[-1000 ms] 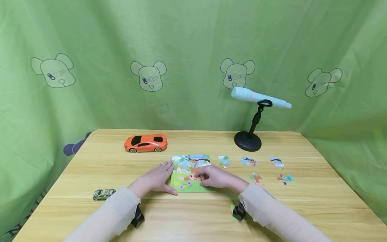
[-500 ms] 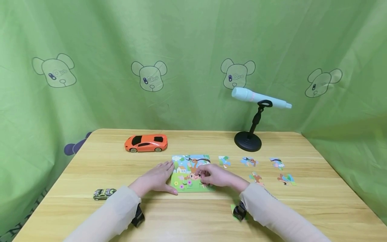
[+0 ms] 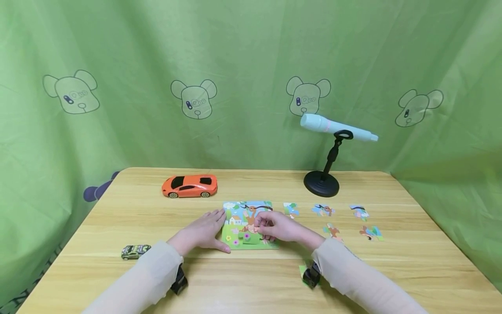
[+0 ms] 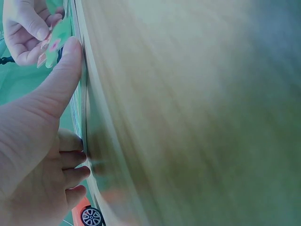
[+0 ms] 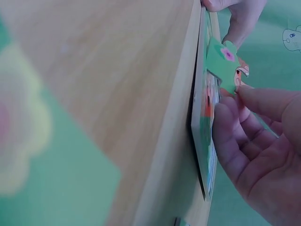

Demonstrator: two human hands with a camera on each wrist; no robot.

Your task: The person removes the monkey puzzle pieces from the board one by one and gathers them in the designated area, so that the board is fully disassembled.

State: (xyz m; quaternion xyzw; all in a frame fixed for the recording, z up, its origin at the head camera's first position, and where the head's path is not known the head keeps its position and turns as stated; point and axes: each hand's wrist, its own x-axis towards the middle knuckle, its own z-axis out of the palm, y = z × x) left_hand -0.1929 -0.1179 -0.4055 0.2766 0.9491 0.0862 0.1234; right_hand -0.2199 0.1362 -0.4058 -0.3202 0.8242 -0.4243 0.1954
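A colourful puzzle board (image 3: 244,208) lies at the table's middle. My left hand (image 3: 211,223) lies flat beside it, fingers straight, the thumb (image 4: 61,80) against the board's left edge. My right hand (image 3: 262,226) pinches a green puzzle piece (image 3: 251,237) with a pink flower on it, tilted up off the board's near part. In the right wrist view the piece (image 5: 223,63) stands clear of the board (image 5: 203,141), held at my fingertips (image 5: 249,96). The left wrist view shows the same piece (image 4: 59,40) just beyond my thumb.
Several loose puzzle pieces (image 3: 323,210) lie right of the board. Another green piece (image 3: 303,271) lies under my right wrist. An orange toy car (image 3: 189,186) stands behind the board, a small car (image 3: 135,251) at the near left. A microphone on its stand (image 3: 322,183) is at the back right.
My right hand has raised the green flower piece up from the board's near part. The left hand and the board have stayed put.
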